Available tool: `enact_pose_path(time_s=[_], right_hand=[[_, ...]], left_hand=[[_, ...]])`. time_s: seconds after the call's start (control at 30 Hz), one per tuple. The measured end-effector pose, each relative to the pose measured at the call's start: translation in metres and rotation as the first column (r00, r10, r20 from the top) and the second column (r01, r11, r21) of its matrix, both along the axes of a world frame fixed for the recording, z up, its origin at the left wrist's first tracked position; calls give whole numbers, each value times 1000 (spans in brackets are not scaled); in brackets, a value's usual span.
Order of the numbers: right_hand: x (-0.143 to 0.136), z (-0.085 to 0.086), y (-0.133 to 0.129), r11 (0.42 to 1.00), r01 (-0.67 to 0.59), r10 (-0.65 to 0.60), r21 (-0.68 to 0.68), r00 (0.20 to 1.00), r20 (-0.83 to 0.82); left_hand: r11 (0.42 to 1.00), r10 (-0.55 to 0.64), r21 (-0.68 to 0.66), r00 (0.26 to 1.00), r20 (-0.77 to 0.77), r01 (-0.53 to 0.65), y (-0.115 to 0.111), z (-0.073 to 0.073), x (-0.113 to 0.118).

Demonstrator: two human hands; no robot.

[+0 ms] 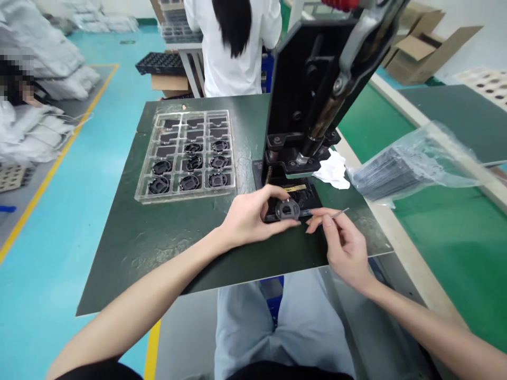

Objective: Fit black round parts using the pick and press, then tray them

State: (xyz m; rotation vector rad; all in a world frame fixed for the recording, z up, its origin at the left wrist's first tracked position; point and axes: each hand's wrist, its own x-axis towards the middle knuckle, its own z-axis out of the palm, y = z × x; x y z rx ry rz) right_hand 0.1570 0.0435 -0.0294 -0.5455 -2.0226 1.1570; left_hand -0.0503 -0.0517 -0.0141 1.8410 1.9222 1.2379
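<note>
Between the thumb and fingers of my left hand (257,215) is a round black part (287,210), held at the front of the press base (312,196). My right hand (344,243) pinches a thin metal rod (339,213) just right of that part, its fingertips close to it but apart. Above both hands stands the black lever press (304,95), its head raised over the base. To the left, a clear compartment tray (186,196) holds several round black parts (189,182) in its nearer rows; flat dark pieces show in the farther ones.
A plastic bag of thin dark strips (390,171) lies at the table's right edge, with a white cloth (333,170) beside the press. Beyond the green table (158,264), a person in white (233,58) faces away. Cardboard boxes (423,58) stand back right.
</note>
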Motion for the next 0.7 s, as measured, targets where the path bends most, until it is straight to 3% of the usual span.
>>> enact_pose_path(time_s=[0.07,0.27,0.5,0.7], right_hand=[[-1,-1,0,1000,-20,20,4,1000,-7],[-1,-3,-2,999,-42,42,-9,999,1],[-1,-3,-2,999,-46,46,-6,999,-2],[1,-1,-5,993,0,9,116,997,-75]], left_hand=[[994,108,27,992,58,-109,10,-6,0],[986,160,45,986,37,-162,21,-10,4],[986,168,-9,985,30,-167,16,-7,2],[994,112,-23,992,58,-111,12,-10,-7]])
